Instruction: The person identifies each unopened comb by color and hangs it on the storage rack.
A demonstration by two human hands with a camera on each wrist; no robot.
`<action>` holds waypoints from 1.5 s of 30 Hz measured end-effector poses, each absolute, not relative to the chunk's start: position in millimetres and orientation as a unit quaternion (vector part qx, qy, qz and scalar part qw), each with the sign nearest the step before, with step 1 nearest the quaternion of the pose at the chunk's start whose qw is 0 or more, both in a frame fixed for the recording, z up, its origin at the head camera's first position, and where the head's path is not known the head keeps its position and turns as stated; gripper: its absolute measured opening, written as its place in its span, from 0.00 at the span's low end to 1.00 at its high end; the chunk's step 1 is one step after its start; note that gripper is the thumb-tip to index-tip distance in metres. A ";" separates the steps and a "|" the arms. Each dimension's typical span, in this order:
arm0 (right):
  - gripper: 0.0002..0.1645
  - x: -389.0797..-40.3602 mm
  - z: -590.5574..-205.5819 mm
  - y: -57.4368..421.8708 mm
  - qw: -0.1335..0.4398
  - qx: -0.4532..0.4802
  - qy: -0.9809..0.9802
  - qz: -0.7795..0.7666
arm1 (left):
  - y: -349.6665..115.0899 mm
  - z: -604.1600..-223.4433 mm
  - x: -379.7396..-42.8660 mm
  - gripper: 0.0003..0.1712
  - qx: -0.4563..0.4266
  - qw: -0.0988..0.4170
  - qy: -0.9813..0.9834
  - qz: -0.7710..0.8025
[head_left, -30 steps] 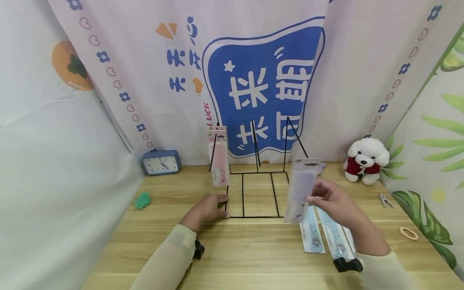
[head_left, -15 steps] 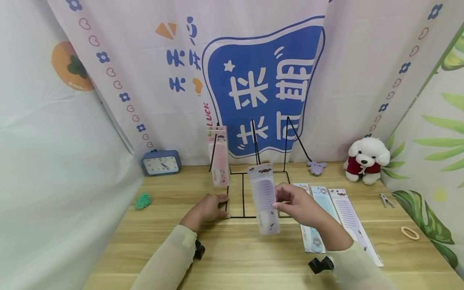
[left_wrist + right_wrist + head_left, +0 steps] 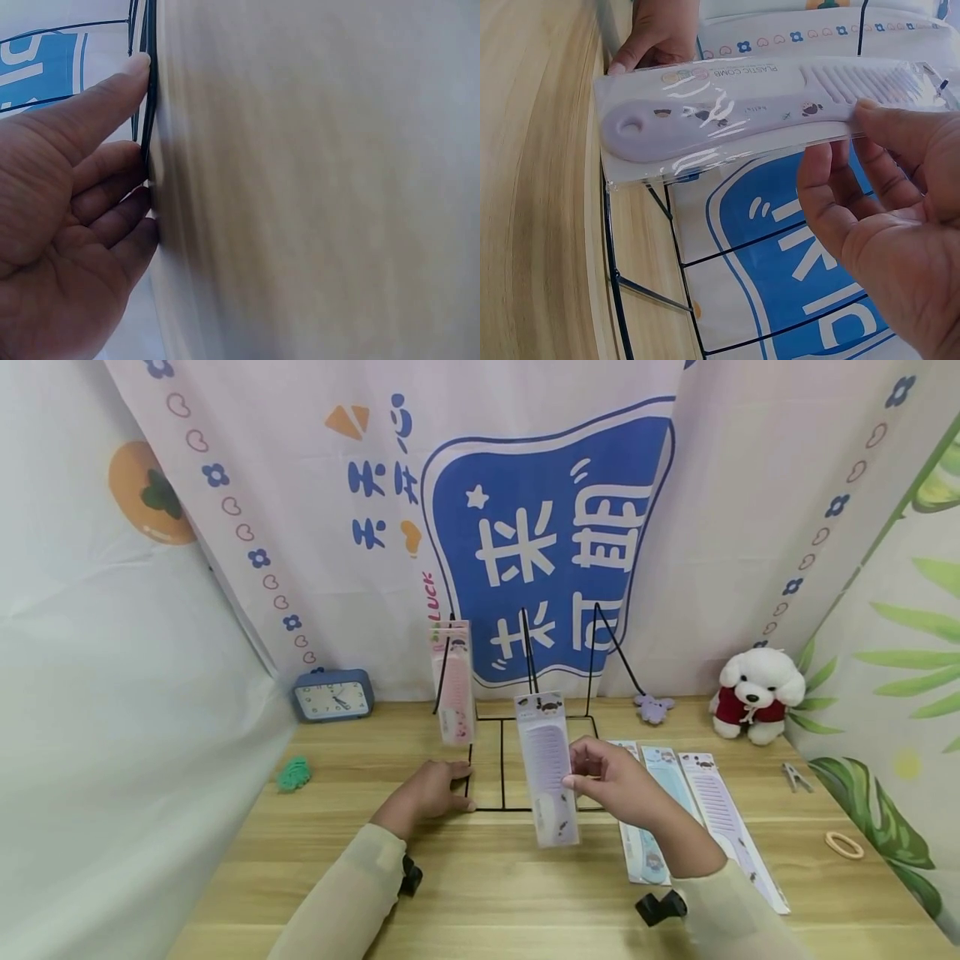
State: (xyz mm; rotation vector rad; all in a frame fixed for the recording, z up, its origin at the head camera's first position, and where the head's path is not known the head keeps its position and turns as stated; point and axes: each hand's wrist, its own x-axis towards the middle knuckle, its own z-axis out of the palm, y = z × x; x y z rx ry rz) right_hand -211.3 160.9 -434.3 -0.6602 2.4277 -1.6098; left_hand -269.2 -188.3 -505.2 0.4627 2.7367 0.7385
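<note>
My right hand pinches a clear-packaged lilac comb by its right edge. The pack stands upright before the black wire display rack, its top edge at the lower end of the middle hook. In the right wrist view the comb points its handle left, with thumb above and fingers below the pack. At the rack's front left corner, my left hand holds the base wire with thumb and fingertips. A packaged pink comb hangs from the left hook; the right hook carries no pack.
Right of the rack lie blue packaged combs and another lilac one. Farther right are a plush dog, a clip and a wooden ring. A clock and green cord sit left; a purple toy lies behind.
My right hand has carried the lilac comb pack leftward from above the other packs to the rack's middle, then slightly raised its top. My left hand has stayed at the corner.
</note>
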 end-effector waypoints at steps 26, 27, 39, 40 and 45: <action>0.14 -327.1 -431.2 116.4 -0.038 -0.125 0.820 -0.557 | -190.9 -510.2 -268.8 0.41 0.162 0.135 0.943 0.256; 0.14 -329.2 -431.4 115.3 -0.037 -0.122 0.820 -0.558 | -190.7 -510.3 -268.9 0.41 0.162 0.135 0.943 0.256; 0.15 -349.4 -429.7 113.3 -0.042 -0.119 0.847 -0.516 | -189.6 -506.2 -269.2 0.42 0.158 0.140 0.944 0.254; 0.15 -350.1 -429.7 113.4 -0.044 -0.122 0.852 -0.508 | -189.5 -506.8 -269.3 0.42 0.161 0.139 0.943 0.255; 0.15 -352.2 -427.8 112.9 -0.049 -0.127 0.863 -0.487 | -190.0 -508.6 -270.5 0.42 0.168 0.133 0.942 0.258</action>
